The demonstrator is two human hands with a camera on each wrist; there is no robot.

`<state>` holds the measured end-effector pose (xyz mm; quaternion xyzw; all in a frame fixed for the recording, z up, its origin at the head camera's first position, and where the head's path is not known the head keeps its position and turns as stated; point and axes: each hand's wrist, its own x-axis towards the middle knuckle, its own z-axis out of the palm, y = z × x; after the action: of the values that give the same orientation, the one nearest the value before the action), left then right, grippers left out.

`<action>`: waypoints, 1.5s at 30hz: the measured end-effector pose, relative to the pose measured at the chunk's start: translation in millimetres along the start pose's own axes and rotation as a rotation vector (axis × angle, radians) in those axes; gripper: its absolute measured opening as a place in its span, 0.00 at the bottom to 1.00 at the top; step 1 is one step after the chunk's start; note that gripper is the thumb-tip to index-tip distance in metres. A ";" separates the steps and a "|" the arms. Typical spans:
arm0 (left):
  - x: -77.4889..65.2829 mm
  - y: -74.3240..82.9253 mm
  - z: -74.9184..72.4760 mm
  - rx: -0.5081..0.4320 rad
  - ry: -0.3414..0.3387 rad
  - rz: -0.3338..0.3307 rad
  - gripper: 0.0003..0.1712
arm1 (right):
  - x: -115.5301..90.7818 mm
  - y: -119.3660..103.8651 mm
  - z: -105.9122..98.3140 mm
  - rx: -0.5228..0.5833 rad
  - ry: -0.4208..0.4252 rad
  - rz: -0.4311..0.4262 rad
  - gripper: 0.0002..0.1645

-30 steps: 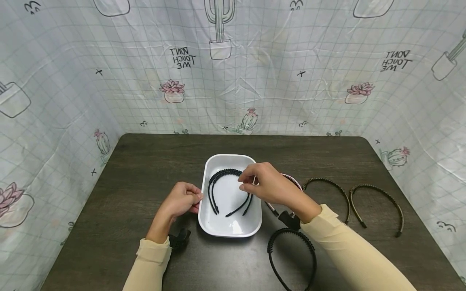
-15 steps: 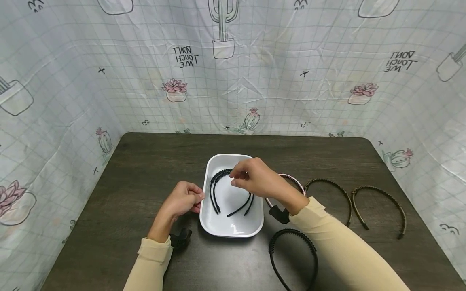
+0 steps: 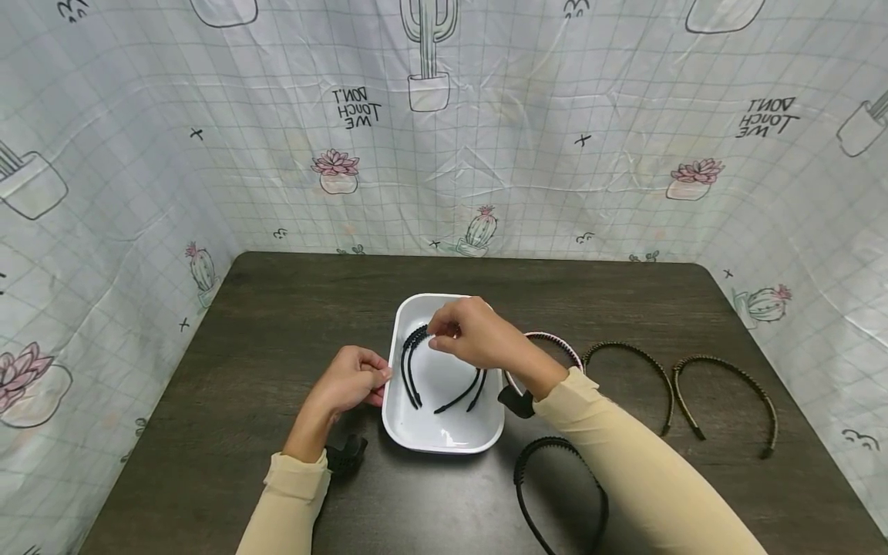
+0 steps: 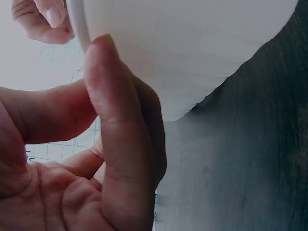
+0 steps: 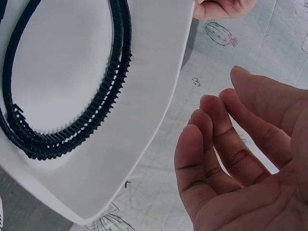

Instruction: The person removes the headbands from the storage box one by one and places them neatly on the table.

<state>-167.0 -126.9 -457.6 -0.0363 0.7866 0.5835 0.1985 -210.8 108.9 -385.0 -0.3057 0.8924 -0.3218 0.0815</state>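
A white plastic tray (image 3: 444, 441) stands mid-table, holding two black headbands (image 3: 411, 370) with ridged, toothed arches, one nested in the other. At the tray's left edge, my left hand (image 3: 352, 379) grips the rim between thumb and fingers; the left wrist view shows a fingertip against the outer wall, below the lip. My right hand (image 3: 479, 335) hovers over the tray's far right part, hiding some of the headbands' arch from the head view. Its fingers are loosely bent, and the right wrist view shows nothing between thumb and fingertips.
Right of the tray lie a pink-and-black headband (image 3: 562, 344), partly behind the right wrist, and two brownish headbands (image 3: 627, 348) (image 3: 728, 365). Another black headband (image 3: 522, 493) lies nearer, partly under the right sleeve. A patterned curtain (image 3: 444, 177) rises behind the table (image 3: 312, 301).
My right hand has drifted left and slightly away from me above the tray, its fingers holding nothing. The left hand stays at the rim. The headbands keep their places.
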 end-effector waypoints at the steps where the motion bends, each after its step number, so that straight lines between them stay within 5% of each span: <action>1: 0.3 -0.1 -0.1 -0.002 -0.003 0.002 0.11 | 1.6 0.8 1.1 0.002 -0.005 0.007 0.03; 45: 0.4 0.1 -0.9 -0.022 -0.032 0.018 0.11 | 44.9 40.1 31.9 0.049 0.023 0.161 0.09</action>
<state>-167.7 -127.6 -457.5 -0.0221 0.7771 0.5944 0.2057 -255.6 89.6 -432.6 -0.2270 0.9068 -0.3395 0.1043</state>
